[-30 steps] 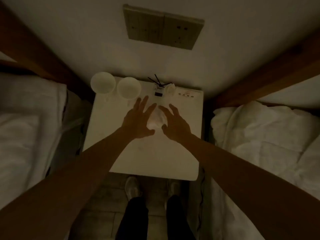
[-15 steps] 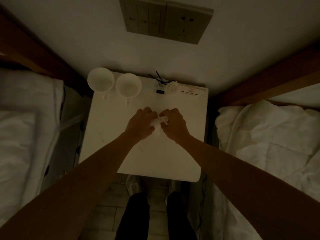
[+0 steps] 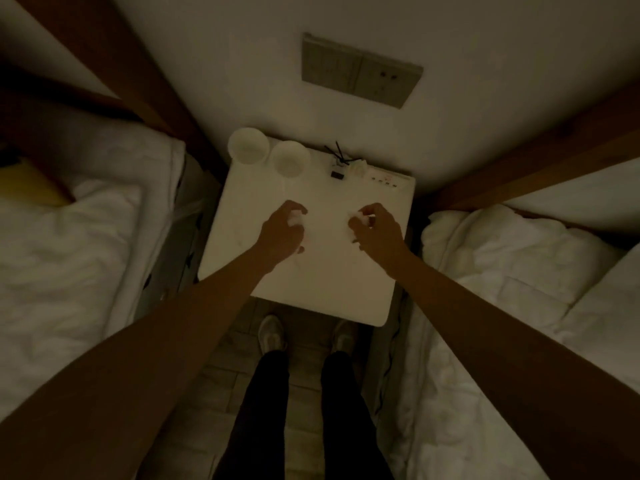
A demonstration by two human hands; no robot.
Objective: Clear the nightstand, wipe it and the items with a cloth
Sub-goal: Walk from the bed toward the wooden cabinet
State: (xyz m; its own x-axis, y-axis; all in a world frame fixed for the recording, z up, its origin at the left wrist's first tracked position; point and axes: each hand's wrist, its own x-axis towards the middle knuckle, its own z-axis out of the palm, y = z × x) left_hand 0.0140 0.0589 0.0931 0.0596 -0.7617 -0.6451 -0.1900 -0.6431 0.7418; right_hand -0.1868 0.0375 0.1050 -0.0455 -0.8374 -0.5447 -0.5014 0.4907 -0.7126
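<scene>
- Setting: a dim twin bedroom, hotel-like; lighting low
- White nightstand (image 3: pixel 322 271) against the back wall, standing between two beds
- Left bed (image 3: pixel 69 254) and right bed (image 3: pixel 519 289) both in white bedding; dark wooden headboards (image 3: pixel 114 64) behind each
- Switch and socket panel (image 3: pixel 360 74) on the wall above the nightstand's far edge
- Two white cups (image 3: pixel 247 151) at the nightstand's far left corner
- Tiled floor (image 3: pixel 235 344) below its near edge

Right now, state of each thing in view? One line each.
left hand: fingers curled, pinching one end of the cloth
right hand: fingers curled, pinching the other end
cloth: white, held over the nightstand, middle hard to see
nightstand: not cleared
left cup: upright, back corner
right cup: upright, beside it
wall socket: nothing plugged in
</scene>
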